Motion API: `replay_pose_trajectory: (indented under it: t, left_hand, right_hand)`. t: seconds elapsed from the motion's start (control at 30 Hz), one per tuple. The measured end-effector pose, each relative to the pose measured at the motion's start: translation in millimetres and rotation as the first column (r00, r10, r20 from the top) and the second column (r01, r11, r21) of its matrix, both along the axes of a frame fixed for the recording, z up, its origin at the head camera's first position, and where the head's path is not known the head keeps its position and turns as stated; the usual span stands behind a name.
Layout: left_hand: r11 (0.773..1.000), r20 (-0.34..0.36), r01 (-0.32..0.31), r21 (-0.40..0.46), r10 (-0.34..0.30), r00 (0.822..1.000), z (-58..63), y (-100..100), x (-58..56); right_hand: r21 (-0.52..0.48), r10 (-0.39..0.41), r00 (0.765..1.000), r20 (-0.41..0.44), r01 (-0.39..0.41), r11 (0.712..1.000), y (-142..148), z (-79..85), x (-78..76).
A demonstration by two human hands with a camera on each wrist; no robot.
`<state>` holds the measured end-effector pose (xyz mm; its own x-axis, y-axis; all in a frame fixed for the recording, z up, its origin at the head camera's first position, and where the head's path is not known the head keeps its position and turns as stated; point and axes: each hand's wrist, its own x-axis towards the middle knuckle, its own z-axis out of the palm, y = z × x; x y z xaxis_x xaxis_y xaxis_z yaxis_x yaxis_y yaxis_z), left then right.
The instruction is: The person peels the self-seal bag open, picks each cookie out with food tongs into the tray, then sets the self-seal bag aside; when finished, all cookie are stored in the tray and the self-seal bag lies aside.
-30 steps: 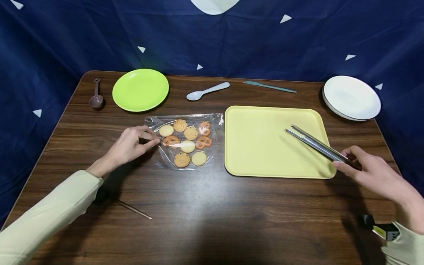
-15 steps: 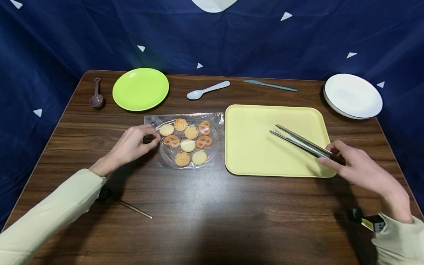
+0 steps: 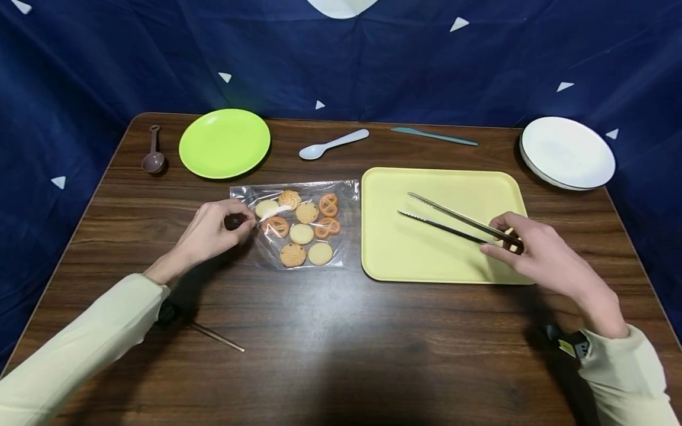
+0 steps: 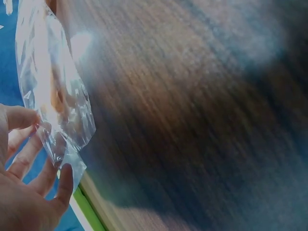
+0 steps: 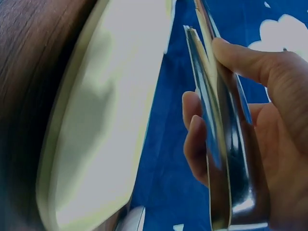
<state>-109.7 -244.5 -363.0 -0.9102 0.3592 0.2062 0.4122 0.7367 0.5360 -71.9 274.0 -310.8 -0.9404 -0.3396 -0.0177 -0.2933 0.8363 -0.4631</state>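
Observation:
My left hand (image 3: 215, 231) pinches the left edge of a clear plastic bag (image 3: 346, 251) between thumb and fingers. Inside the bag lie several round cookies (image 3: 301, 234) and pretzel-shaped ones (image 3: 328, 205). The left wrist view shows the crinkled bag (image 4: 57, 91) at my fingertips. My right hand (image 3: 543, 254) holds metal tongs (image 3: 453, 215) over the yellow tray (image 3: 389, 260), their toothed tips apart and pointing left toward the bag. In the right wrist view, the thumb lies along one arm of the tongs (image 5: 236, 159) and fingers curl round the other.
Along the back of the table are a brown measuring spoon (image 3: 153, 157), a green plate (image 3: 224, 145), a pale blue spoon (image 3: 335, 144), a teal knife (image 3: 434, 136) and white bowls (image 3: 567, 151). A thin stick (image 3: 218, 338) shows by the left forearm.
My right hand has carried the tongs leftward over the tray, and their tips have spread wider apart. The left hand stays at the bag's edge, almost unmoved.

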Motion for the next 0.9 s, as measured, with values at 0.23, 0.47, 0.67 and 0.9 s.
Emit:
replay_pose_trajectory:
  t: [0.23,0.47,0.67,0.9]
  left_hand:
    - [1.0,-0.009,0.009,-0.012,-0.009,1.0,0.2,1.2,2.5]
    - [0.995,-0.074,0.087,-0.058,-0.091,0.993,2.4,5.7,0.3]
    - [0.979,-0.1,0.161,-0.123,-0.174,0.98,3.1,6.3,-3.3]
    - [0.977,-0.065,0.178,-0.115,-0.186,0.98,3.6,2.9,-4.5]
  right_hand:
    - [0.043,0.126,0.988,-0.095,-0.122,0.992,-22.7,-4.3,-11.9]
    - [0.072,0.182,0.977,-0.115,-0.174,0.982,-35.5,-9.5,-18.4]
    - [0.084,0.169,0.981,-0.095,-0.162,0.983,-39.5,-10.6,-19.6]
    - [0.092,0.17,0.981,-0.095,-0.162,0.983,-40.6,-10.4,-20.4]
